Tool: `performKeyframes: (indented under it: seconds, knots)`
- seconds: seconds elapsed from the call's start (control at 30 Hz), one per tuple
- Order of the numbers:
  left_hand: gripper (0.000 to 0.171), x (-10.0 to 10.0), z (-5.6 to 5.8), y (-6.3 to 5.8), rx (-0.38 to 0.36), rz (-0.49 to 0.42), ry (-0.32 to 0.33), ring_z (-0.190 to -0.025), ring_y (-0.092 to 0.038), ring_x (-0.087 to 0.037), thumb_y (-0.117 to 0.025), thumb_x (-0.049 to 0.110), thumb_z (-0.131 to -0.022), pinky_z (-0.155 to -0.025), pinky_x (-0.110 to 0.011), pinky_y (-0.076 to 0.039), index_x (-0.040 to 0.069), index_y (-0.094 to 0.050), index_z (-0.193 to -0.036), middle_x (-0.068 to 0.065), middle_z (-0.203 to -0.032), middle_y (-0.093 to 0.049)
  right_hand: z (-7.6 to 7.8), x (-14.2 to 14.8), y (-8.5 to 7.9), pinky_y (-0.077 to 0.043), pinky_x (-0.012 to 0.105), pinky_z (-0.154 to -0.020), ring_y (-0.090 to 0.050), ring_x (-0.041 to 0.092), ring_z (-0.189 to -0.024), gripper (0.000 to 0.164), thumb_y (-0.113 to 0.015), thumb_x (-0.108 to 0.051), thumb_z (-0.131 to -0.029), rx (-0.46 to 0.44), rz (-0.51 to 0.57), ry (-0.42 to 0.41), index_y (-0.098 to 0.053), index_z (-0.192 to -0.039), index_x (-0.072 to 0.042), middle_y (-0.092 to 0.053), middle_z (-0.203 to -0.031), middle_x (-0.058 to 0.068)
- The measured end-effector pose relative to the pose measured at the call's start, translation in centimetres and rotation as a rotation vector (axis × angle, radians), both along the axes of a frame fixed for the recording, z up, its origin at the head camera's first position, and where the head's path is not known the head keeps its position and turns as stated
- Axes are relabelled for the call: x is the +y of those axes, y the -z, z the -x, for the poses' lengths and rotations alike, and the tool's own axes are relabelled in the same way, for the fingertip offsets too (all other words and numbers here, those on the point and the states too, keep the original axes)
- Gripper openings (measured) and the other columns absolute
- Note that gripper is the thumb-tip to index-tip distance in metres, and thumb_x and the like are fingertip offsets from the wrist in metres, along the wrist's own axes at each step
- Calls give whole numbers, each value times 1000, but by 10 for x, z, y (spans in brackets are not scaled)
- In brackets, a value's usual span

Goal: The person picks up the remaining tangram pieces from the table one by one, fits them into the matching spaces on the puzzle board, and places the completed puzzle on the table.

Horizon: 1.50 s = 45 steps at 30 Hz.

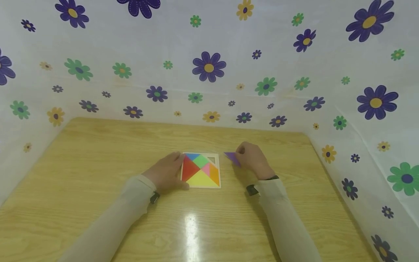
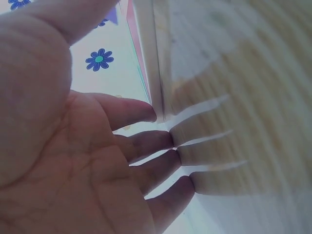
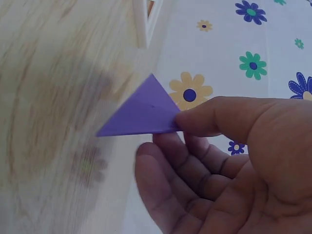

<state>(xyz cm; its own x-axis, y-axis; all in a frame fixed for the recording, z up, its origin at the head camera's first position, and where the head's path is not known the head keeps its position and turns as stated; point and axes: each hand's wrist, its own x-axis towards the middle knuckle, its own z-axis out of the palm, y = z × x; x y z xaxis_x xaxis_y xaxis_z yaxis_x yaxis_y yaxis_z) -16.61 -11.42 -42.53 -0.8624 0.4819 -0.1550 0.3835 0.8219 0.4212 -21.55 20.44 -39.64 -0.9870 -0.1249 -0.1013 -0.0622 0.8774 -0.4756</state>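
A square tangram board (image 1: 200, 188) with a pale frame lies flat on the table. Red, blue, green, yellow, pink and orange pieces fill most of it; a small triangular gap shows at its upper right corner. My left hand (image 1: 167, 171) rests along the board's left side, thumb by the lower left corner and fairly straight fingers (image 2: 141, 146) towards the upper left one. Right of the board, my right hand (image 1: 252, 160) pinches a purple triangle piece (image 3: 141, 109) by one corner between thumb and fingers, raised off the table.
Around me is a wood-grain table (image 1: 131, 145) with a glossy surface. A white cloth printed with flowers (image 1: 209, 43) hangs behind it and along both sides. Dark bands (image 1: 252, 190) sit at the sleeve cuffs.
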Motion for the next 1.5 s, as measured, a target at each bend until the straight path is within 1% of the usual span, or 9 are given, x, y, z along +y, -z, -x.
performKeyframes:
  seconds: [0.13, 0.23, 0.43, 0.53, 0.67, 0.87, 1.2, 1.33, 1.5]
  knots:
    - [110, 0, -1, -1, -6, -1, -1, -153, -30, -39, -82, 52, -83, -126, -49, -27, -1, -27, -162, -22, -166, -29, -1, 0, -1, -56, 45, -90, -65, 29, -98, 17, -60, -18, -99, 23, 82, 27, -68, -106, -5, -70, -109, 13]
    - [110, 0, -1, 0, -11, -1, -3, -153, -30, -39, -82, 53, -83, -126, -49, -27, -1, -27, -162, -22, -166, -29, -3, -3, -2, -57, 42, -86, -65, 27, -95, 15, -62, -20, -100, 66, 139, 26, -69, -105, -7, -71, -107, 11]
    - [112, 0, 3, 6, -5, 15, 10, -154, -28, -40, -81, 55, -82, -126, -49, -26, -1, -26, -162, -22, -167, -28, -6, -16, -3, -55, 41, -84, -64, 27, -96, 16, -69, -25, -99, 150, 349, -16, -72, -104, -11, -73, -103, 7]
    - [112, 0, 5, 7, -5, 18, 13, -154, -28, -40, -81, 55, -82, -126, -50, -26, -1, -26, -162, -23, -167, -27, -6, -23, 2, -55, 39, -81, -64, 25, -93, 15, -71, -26, -99, 156, 396, -39, -72, -103, -11, -72, -99, 6]
    - [111, -1, 4, 5, -13, 12, 11, -154, -27, -41, -81, 54, -83, -126, -50, -25, -1, -26, -162, -23, -167, -26, -2, -30, 10, -56, 36, -82, -63, 23, -93, 12, -69, -22, -100, 89, 381, -73, -72, -103, -11, -71, -101, 5]
    - [111, -4, 3, 3, 2, 5, 2, -153, -29, -41, -80, 55, -83, -126, -50, -25, -2, -27, -161, -24, -166, -28, 7, -39, 13, -56, 41, -90, -62, 26, -98, 13, -68, -21, -100, 3, 333, -93, -72, -105, -10, -71, -105, 7]
    - [114, -3, 5, 6, -11, 0, 3, -154, -26, -40, -80, 58, -82, -127, -50, -24, -1, -24, -162, -23, -168, -24, 19, -49, 13, -55, 41, -91, -61, 25, -99, 18, -66, -24, -101, -86, 166, -125, -72, -106, -8, -69, -106, 8]
    - [115, -2, 6, 8, -5, -1, 8, -155, -26, -40, -79, 59, -82, -127, -49, -23, -1, -24, -162, -22, -168, -25, 20, -49, 15, -55, 38, -87, -60, 24, -96, 19, -66, -24, -100, -116, 155, -114, -73, -105, -6, -70, -105, 8]
    - [114, -2, 6, 7, 2, 6, 13, -154, -26, -40, -79, 58, -82, -127, -49, -24, -3, -24, -162, -24, -167, -25, 22, -49, 19, -53, 31, -76, -59, 22, -88, 20, -66, -23, -100, -129, 161, -107, -74, -105, -5, -70, -101, 8]
